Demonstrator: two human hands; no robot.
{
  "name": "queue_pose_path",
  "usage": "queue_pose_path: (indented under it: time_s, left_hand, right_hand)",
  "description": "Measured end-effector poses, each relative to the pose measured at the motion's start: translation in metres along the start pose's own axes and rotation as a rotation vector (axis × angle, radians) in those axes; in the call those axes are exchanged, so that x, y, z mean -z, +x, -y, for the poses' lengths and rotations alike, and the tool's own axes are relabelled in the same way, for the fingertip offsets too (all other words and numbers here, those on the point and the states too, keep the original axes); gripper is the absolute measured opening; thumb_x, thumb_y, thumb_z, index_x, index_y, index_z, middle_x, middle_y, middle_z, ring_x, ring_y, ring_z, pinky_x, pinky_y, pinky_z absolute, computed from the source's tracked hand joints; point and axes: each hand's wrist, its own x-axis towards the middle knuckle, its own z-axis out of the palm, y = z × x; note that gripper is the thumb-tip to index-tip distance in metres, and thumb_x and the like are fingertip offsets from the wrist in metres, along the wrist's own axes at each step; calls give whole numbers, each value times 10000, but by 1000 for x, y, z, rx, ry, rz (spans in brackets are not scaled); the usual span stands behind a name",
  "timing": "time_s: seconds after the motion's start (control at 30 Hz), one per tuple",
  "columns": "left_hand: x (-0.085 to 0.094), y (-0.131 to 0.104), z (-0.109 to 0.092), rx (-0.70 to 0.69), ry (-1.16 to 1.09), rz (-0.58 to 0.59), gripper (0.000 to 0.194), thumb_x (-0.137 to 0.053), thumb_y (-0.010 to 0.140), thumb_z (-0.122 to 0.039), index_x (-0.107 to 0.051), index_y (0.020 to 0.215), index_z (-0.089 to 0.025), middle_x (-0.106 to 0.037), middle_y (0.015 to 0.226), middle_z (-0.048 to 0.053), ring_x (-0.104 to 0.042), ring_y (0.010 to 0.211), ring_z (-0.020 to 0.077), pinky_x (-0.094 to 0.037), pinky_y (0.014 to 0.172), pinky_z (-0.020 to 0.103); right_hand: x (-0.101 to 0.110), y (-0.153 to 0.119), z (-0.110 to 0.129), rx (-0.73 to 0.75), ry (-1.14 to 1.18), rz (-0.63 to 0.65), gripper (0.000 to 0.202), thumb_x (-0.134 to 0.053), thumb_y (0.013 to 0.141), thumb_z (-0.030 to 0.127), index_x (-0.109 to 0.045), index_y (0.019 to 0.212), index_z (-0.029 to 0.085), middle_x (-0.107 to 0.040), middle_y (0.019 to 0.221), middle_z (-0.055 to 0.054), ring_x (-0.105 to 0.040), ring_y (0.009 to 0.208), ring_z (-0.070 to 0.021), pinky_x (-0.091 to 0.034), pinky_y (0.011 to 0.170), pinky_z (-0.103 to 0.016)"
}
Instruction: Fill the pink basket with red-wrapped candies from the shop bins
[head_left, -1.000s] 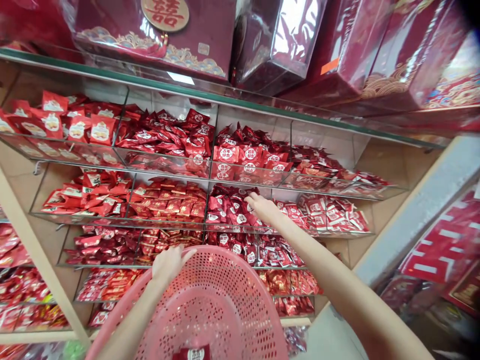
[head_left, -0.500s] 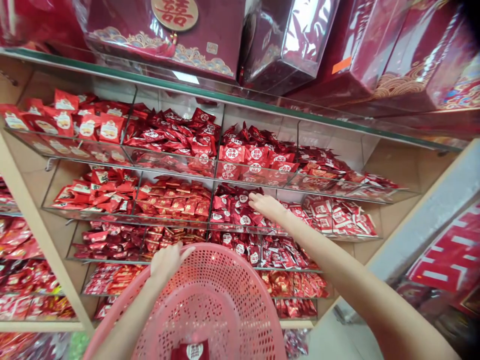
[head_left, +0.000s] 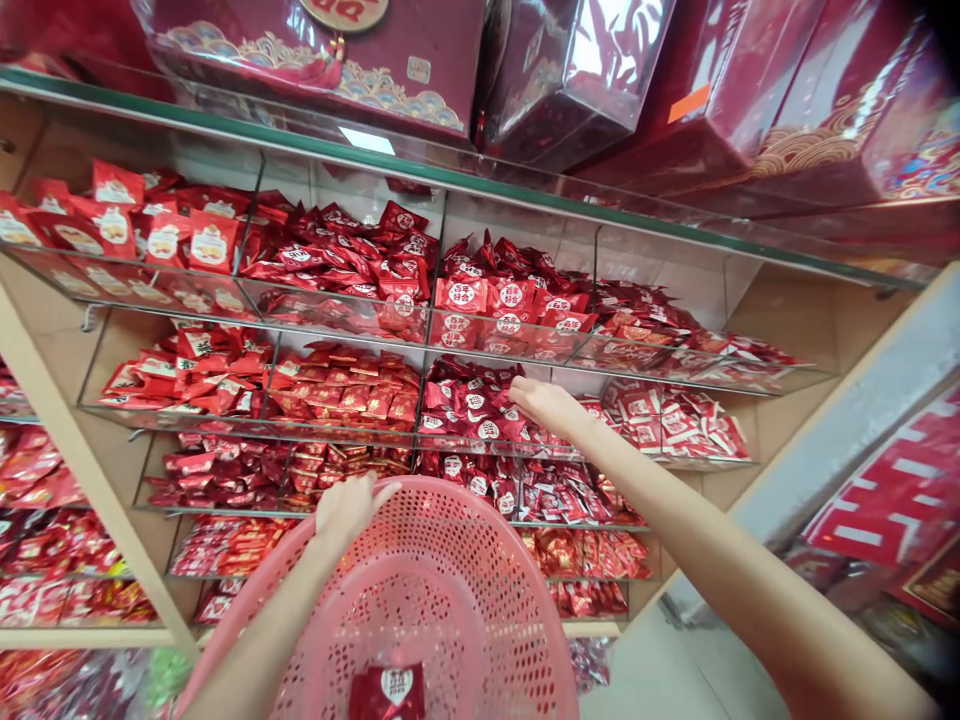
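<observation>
My left hand (head_left: pixel 349 515) is closed over the far rim of a round pink plastic basket (head_left: pixel 517 570) with perforated walls. On the basket's bottom lies a dark red packet (head_left: pixel 386 692) with a white label, partly cut off by the lower frame edge. My right hand (head_left: pixel 551 408) reaches into a shelf compartment, at the right side of a pile of dark red packets (head_left: pixel 472 402). Its fingers are curled together beside the packets; whatever they may hold is hidden.
Clear-fronted shelf tiers hold several piles of red packets (head_left: pixel 352 385). Above them runs a glass shelf edge (head_left: pixel 450 180) carrying large maroon boxes (head_left: pixel 300 60). A wooden upright (head_left: pixel 90 470) stands at left, and red goods (head_left: pixel 877 490) hang at right.
My right hand has shifted slightly right across the dark red packets. The shelves sit a little higher in view, and the packet in the basket shows slightly farther right.
</observation>
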Motion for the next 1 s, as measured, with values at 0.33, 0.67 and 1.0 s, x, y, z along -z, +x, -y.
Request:
queue_pose_path:
  time_s: [0.33, 0.67, 1.0]
  left_hand:
    - [4, -2, 1, -4, 35, -44, 736, -112, 766, -685, -602, 958, -170, -655, 820, 153, -619, 822, 286, -446, 669, 363]
    - [1, -4, 0, -1, 15, -30, 765, -105, 747, -708, -593, 983, -168, -653, 867, 145, -607, 849, 279, -433, 706, 363]
    - [3, -8, 4, 4, 13, -32, 770, -62, 765, -681, -598, 981, -173, -652, 875, 153, -606, 846, 290, -433, 680, 366]
  right_hand:
    - [14, -28, 10, -99, 505, -463, 139, -440, 862, 259, -545, 870, 168, -561, 907, -76, -529, 848, -169, -401, 742, -287]
    - [-60, -85, 221, -514, 2062, 392, 318, -682, 630, 421, -549, 671, 135, -609, 586, 0, -524, 507, -76, -403, 539, -225]
    - [-93, -95, 254, -920, 2181, 682, 367, -777, 501, 336, -520, 675, 142, -582, 597, 15, -537, 534, -77, -392, 506, -195]
